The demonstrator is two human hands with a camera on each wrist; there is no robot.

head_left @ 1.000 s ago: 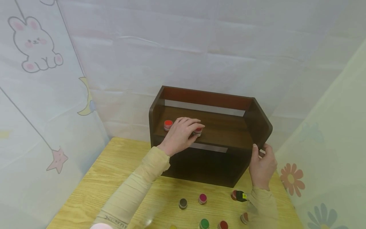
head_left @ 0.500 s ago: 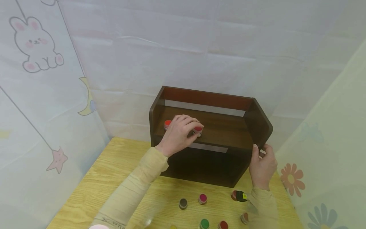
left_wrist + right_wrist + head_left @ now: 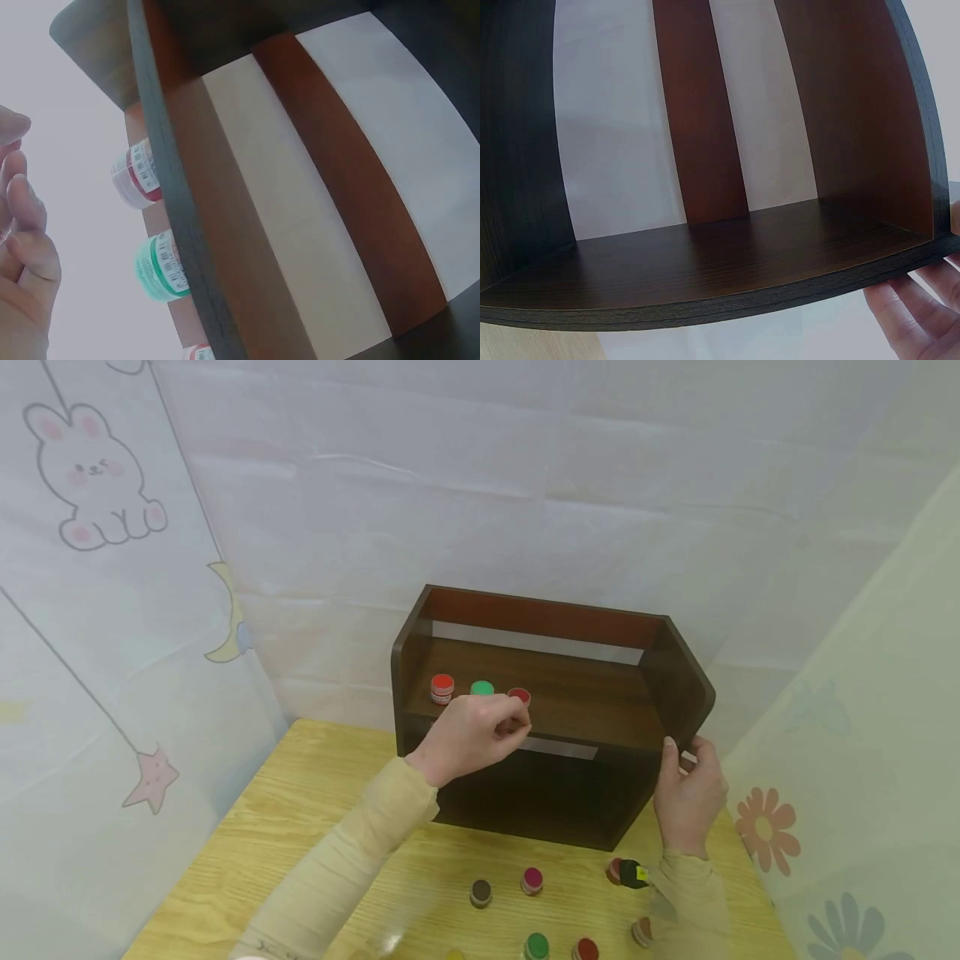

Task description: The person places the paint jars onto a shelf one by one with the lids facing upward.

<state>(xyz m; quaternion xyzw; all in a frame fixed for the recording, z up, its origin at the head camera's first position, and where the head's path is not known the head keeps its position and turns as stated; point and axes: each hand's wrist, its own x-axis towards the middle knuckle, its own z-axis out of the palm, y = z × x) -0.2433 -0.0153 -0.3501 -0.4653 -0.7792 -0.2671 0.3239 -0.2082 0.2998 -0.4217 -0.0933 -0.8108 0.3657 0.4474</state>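
Note:
A dark brown wooden shelf (image 3: pixel 592 693) stands on the table. Along its upper board sit three small jars: an orange-red-lidded jar (image 3: pixel 442 689), a green-lidded jar (image 3: pixel 482 688) and a dark-red-lidded jar (image 3: pixel 519 697). In front of the dark-red and green ones, my left hand (image 3: pixel 468 735) hovers with loosely curled fingers and nothing in it. The left wrist view shows those fingers apart from the red jar (image 3: pixel 137 174) and the green jar (image 3: pixel 162 267). My right hand (image 3: pixel 688 802) grips the shelf's right side, thumb in front, other fingers (image 3: pixel 907 315) under the board edge.
On the wooden table (image 3: pixel 300 793) before the shelf stand several more jars, among them a grey-brown one (image 3: pixel 481 893), a magenta one (image 3: pixel 532 881), a green one (image 3: pixel 536 946) and a red one (image 3: pixel 585 950). Printed sheets hang behind and at both sides.
My left hand has let go of the dark-red-lidded jar and drawn back toward me and down, uncovering the green-lidded jar. My right hand stays on the shelf's side.

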